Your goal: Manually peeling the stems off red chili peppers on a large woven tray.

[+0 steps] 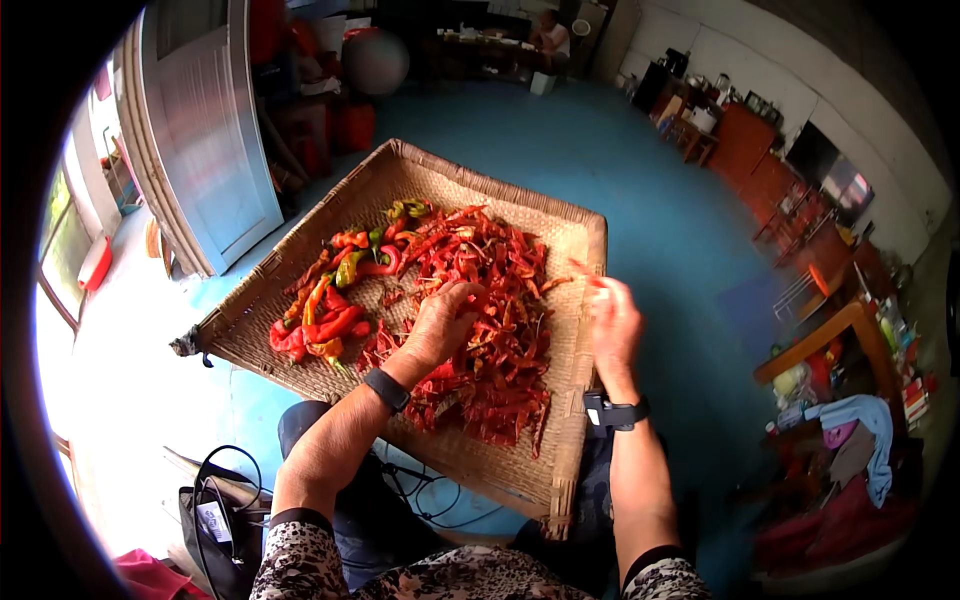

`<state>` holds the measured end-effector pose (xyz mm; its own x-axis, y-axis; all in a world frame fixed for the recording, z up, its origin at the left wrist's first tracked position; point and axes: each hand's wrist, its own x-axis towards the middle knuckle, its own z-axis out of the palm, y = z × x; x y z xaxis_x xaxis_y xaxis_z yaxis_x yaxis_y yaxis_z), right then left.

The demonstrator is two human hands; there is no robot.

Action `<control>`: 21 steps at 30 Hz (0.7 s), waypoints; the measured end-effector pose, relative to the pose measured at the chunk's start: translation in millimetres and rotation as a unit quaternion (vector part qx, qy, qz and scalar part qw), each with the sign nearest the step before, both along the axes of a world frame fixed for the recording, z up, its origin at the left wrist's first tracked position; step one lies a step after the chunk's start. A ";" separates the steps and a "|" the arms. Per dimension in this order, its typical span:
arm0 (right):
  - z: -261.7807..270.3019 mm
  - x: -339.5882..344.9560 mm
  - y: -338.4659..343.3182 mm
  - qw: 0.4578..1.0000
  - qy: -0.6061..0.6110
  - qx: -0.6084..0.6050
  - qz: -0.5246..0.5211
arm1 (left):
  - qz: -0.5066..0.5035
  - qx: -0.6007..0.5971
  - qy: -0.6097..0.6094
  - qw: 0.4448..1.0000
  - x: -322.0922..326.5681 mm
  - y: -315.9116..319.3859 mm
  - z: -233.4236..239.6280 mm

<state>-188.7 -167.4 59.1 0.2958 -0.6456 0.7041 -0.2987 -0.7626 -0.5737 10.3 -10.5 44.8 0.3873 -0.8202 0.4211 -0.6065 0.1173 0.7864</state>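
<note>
A woven, square-sided basket tray [495,180] rests across my lap, tilted in view. A heap of dried red chilli peppers [487,390] covers its middle and right part. Plumper red, orange and green fresh-looking peppers [334,319] lie towards its left side. My left hand [442,319] is over the heap with its fingers curled; red peppers lie right at the fingertips, and whether it grips one is unclear. Blurred by motion, my right hand [616,322] is at the tray's right rim, its fingers pinched on a blurred red chilli pepper [577,266].
Blue floor [660,195] surrounds the tray. A black bag [214,517] with cables stands at lower left, near a door [206,135]. Furniture with a draped blue cloth [862,427] is at right. A person [553,37] sits at a far table.
</note>
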 end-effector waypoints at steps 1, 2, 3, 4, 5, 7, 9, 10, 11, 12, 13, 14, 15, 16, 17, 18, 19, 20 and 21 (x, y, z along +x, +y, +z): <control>4.2 -5.5 -6.2 0.997 -0.074 0.024 0.011 | 0.020 0.001 0.022 1.000 2.1 0.3 -1.1; -0.1 -17.3 -24.2 0.997 -0.072 -0.006 -0.027 | 0.027 -0.021 0.032 0.999 4.8 -1.0 -2.6; -1.0 -22.5 -33.0 0.994 -0.104 0.001 -0.034 | 0.034 -0.021 0.039 0.998 14.1 -6.1 -14.2; 0.1 -27.7 -38.3 0.994 -0.074 0.044 -0.061 | 0.024 -0.075 0.061 0.995 27.7 -12.0 -30.2; 1.1 -36.8 -45.0 0.991 -0.039 0.086 -0.094 | 0.011 -0.128 0.088 0.988 35.2 -18.8 -40.7; 3.1 -58.2 -55.2 0.967 0.165 0.045 -0.187 | -0.009 -0.114 0.156 0.981 33.0 -22.4 -15.3; -11.2 -53.2 -59.6 0.956 0.219 -0.016 -0.193 | -0.005 -0.096 0.303 0.948 29.7 -23.5 -2.5; -8.8 -38.9 -50.1 0.982 0.154 -0.048 -0.101 | -0.013 -0.099 0.358 0.928 30.1 -22.2 2.2; -6.3 -27.1 -36.8 0.993 0.085 -0.078 -0.009 | -0.021 -0.082 0.388 0.918 31.9 -22.3 -2.0; -3.5 -15.4 -20.7 0.992 0.092 0.025 0.085 | -0.031 -0.091 0.382 0.919 29.9 -20.6 -3.3; 0.5 -4.0 -1.4 0.971 0.096 0.128 0.177 | -0.042 -0.099 0.375 0.921 25.7 -18.9 -3.9; 6.5 9.1 22.4 0.942 0.090 0.214 0.241 | -0.052 -0.101 0.391 0.913 24.0 -17.5 -8.7; 7.9 19.0 40.4 0.904 0.081 0.297 0.296 | -0.070 -0.089 0.404 0.908 18.5 -18.5 -8.5; -3.8 30.9 49.3 0.897 0.073 0.292 0.325 | -0.076 -0.088 0.396 0.911 14.9 -18.6 -9.4; -15.1 40.7 56.3 0.888 0.067 0.289 0.353 | -0.082 -0.086 0.390 0.913 11.0 -17.9 -12.0; -17.6 44.9 62.8 0.887 0.085 0.299 0.341 | -0.088 -0.081 0.390 0.913 4.4 -17.0 -10.4; -18.4 49.6 66.5 0.885 0.104 0.309 0.333 | -0.099 -0.077 0.398 0.909 -0.3 -15.3 -6.6; -14.9 51.6 70.0 0.881 0.098 0.323 0.331 | -0.109 -0.073 0.406 0.905 -3.1 -15.9 -4.8; -15.9 51.7 68.9 0.881 0.096 0.326 0.330 | -0.109 -0.070 0.405 0.905 -3.9 -15.6 -4.3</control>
